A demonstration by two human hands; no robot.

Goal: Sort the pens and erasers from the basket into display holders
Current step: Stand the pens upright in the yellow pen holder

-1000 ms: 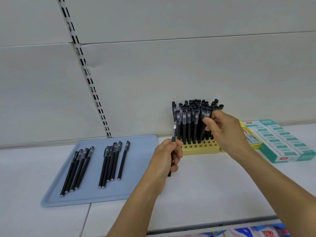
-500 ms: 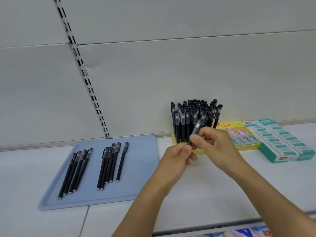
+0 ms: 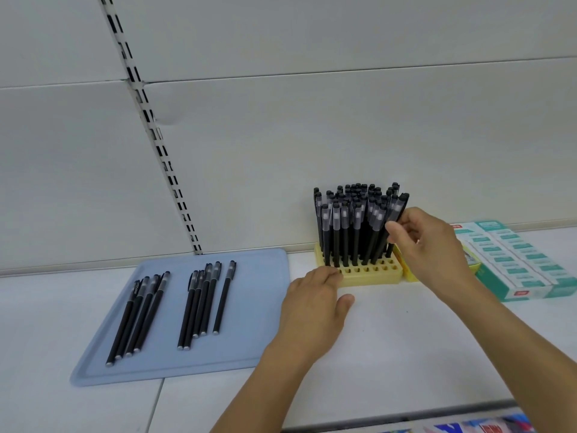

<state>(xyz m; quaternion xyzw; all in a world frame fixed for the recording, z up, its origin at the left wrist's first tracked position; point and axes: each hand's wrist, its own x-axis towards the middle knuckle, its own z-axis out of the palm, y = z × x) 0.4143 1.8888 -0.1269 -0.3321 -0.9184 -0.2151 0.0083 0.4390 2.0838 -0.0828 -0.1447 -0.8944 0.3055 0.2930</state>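
Right hand (image 3: 427, 245) pinches pen (image 3: 395, 223) over holder (image 3: 368, 273); left hand (image 3: 312, 304) beside.

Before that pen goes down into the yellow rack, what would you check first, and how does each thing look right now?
1. Pen gripped: ok. The right hand pinches a black pen at the rack's right side.
2. Rack steadied: ok. The left hand lies open, fingertips touching the yellow pen holder at its front left corner.
3. Free slots: ok. The front row of holes shows empty.
4. Pen tip over a hole: cannot tell; the standing pens and fingers hide it.
5. Pens left to sort: not ok. Nine pens on the blue tray still wait.
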